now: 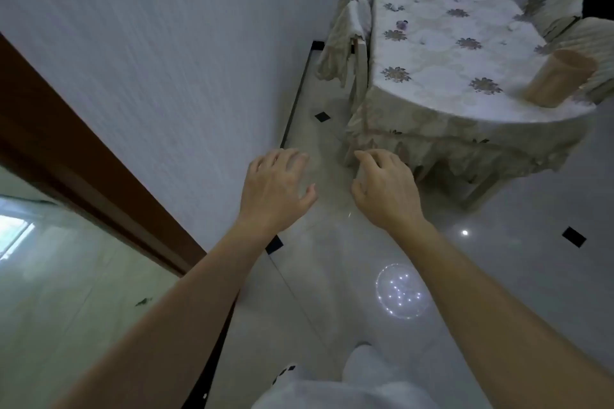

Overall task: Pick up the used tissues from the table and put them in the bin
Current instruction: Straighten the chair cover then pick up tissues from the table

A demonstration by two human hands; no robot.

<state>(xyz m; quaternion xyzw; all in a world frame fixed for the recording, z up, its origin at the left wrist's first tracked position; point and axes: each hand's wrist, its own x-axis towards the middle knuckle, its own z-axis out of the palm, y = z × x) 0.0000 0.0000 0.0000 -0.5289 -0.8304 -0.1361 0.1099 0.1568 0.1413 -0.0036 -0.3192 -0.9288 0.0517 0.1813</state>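
The person is standing on the tiled floor (498, 242), well short of the surface (465, 53), which is draped in a flowered cloth. Both arms are reaching out ahead of the body toward it. The left hand (275, 189) is hovering with fingers loosely spread, its grip empty; the right hand (385, 189) is hovering beside it, fingers slightly curled, also holding nothing. Judging by that pose, the hands are being carried ready for a pickup not yet begun. On the surface, pale crumpled patches near its middle (428, 38) may be the used tissues, though blur makes this uncertain. A tan bin (561, 80) is sitting at the surface's near right edge, handy for dropping tissues in.
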